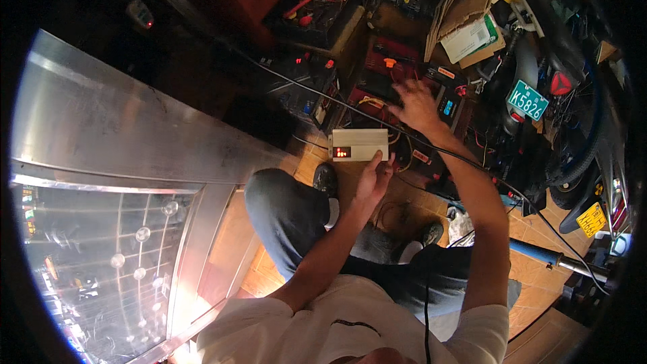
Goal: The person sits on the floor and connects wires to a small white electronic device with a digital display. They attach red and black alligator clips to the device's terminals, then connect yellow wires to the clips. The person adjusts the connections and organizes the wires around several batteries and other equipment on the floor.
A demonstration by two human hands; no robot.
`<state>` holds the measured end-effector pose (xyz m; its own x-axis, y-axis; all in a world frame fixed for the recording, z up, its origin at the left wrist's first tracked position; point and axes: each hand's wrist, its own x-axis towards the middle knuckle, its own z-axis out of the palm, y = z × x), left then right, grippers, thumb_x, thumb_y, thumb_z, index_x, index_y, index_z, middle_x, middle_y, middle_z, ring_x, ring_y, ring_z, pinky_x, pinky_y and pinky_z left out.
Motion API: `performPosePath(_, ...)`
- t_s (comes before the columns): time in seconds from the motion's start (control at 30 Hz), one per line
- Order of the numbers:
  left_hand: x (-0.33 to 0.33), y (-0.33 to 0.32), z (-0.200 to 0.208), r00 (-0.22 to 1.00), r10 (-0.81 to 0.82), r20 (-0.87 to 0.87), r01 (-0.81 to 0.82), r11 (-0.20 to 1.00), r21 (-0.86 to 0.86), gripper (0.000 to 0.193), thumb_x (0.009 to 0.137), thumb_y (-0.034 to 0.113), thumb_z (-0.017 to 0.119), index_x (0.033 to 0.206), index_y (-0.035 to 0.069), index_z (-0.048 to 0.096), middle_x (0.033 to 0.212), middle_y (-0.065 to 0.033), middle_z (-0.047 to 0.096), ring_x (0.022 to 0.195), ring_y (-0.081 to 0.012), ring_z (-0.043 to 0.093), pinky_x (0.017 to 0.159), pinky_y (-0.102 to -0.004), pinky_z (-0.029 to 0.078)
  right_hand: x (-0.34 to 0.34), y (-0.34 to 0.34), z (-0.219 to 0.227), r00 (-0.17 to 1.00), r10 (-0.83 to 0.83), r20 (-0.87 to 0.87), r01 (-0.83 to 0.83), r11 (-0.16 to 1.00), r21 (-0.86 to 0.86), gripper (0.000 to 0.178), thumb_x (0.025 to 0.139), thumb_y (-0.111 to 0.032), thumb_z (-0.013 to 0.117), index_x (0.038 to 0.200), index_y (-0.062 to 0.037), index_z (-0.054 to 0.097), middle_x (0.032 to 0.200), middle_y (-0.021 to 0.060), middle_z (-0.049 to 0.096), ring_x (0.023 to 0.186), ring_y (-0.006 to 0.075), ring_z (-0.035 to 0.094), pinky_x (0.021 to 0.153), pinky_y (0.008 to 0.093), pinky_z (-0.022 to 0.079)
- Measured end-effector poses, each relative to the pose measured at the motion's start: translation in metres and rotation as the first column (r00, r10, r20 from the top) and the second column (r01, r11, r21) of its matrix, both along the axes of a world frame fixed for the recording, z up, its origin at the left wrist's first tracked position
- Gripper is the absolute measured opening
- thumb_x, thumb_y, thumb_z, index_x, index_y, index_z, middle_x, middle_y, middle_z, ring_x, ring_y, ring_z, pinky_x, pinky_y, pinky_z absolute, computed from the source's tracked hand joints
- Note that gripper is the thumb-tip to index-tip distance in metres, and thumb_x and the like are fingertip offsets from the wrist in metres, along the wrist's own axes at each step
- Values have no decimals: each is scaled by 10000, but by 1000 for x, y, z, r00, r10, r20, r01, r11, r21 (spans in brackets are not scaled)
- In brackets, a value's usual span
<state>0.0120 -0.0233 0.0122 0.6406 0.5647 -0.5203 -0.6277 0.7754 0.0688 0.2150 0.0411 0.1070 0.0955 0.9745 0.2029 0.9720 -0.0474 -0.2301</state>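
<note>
My left hand (374,178) grips the near right corner of a silver metal box with a lit red digital display (360,145), its thumb on the edge; the fingers underneath are partly hidden. The box looks like a battery charger, and cables leave both its ends. Beyond it and to the right, my right hand (419,109) reaches over dark red battery cases (387,84) with its fingers apart and slightly blurred. No object shows in it. Close to those fingertips are an orange connector (389,63) and thin wires. A small device with a blue screen (448,106) lies just right of that hand.
A long black cable (472,162) runs diagonally across the work area. Tools lie in a black tray (317,10) at the back. Cardboard (465,3) and parked two-wheelers with a green plate (527,100) crowd the right. A metal-framed glass cabinet (128,128) fills the left.
</note>
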Motion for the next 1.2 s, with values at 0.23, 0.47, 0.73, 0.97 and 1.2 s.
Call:
performPosePath(0.23,-1,-20,3,998,-6,-70,-2,995,-101,491,928,169,656,1357,135,419,1291,-67,474,1167,-236,544,666,-284,517,-36,76,-24,960,274,59,-221,870,-442,787,661,-441,800,1326,-114,535,1279,158,525,1262,361,420,1049,511,354)
performPosePath(0.47,5,-24,-18,999,42,-16,-44,986,-159,586,926,149,653,1419,97,339,1260,-114,473,1235,-242,502,675,-286,532,-49,97,-31,933,358,-19,-280,697,-660,864,610,-387,836,1350,-76,514,1286,158,553,1233,332,495,1044,461,393)
performPosePath(0.73,9,-21,-12,998,50,-33,-56,972,-229,623,917,129,661,1426,45,311,1188,-151,522,1270,-263,488,668,-274,538,-66,100,-40,903,426,60,-232,599,-766,463,694,-261,756,1089,-40,658,1063,171,652,1045,328,619,880,461,501)
performPosePath(0.97,9,-27,-8,996,79,-31,-83,984,-157,383,923,147,652,1244,40,473,987,-116,616,1121,-212,573,665,-277,527,-58,87,-36,967,241,77,-172,850,-498,375,703,-283,729,956,-10,684,894,174,688,902,354,665,795,468,513)
performPosePath(1.2,1,-20,-6,998,39,-54,-46,991,-124,264,911,158,651,1159,120,567,1003,-20,638,864,-170,638,622,-247,466,-22,65,-12,958,-247,-148,166,893,-418,664,702,-434,703,1220,-40,569,1095,225,655,999,392,641,830,447,525)
